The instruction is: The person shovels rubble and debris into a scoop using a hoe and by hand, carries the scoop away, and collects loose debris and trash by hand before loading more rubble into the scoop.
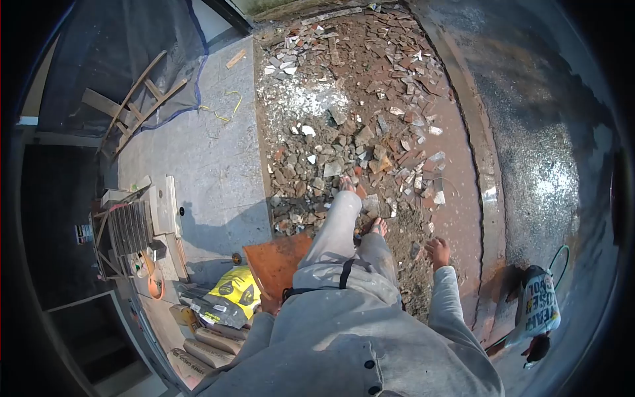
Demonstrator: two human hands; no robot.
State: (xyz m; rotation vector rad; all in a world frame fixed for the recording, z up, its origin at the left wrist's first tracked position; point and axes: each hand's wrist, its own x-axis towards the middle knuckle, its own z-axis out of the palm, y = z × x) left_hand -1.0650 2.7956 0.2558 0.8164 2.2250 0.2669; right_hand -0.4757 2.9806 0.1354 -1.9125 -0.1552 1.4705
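My left hand (pixel 270 305) is down at my left side, closed on the near edge of a rusty orange-brown sheet-like piece (pixel 278 261), perhaps a pan. The sheet tilts beside my left leg, and my fingers are partly hidden behind it. Out to the right, my right hand (pixel 438 253) hangs over muddy ground with its fingers loosely curled and apart, holding nothing. Below me, my bare feet (pixel 346 184) stand among broken stone and tile rubble (pixel 331 155).
Concrete slab (pixel 218 145) borders the rubble on the left; a raised concrete edge (pixel 486 178) runs along the right. A curved wooden frame (pixel 142 106), stacked panels (pixel 129 228), a yellow bag (pixel 235 291) and sacks (pixel 208 351) stand left. Another person (pixel 539 308) is at the right.
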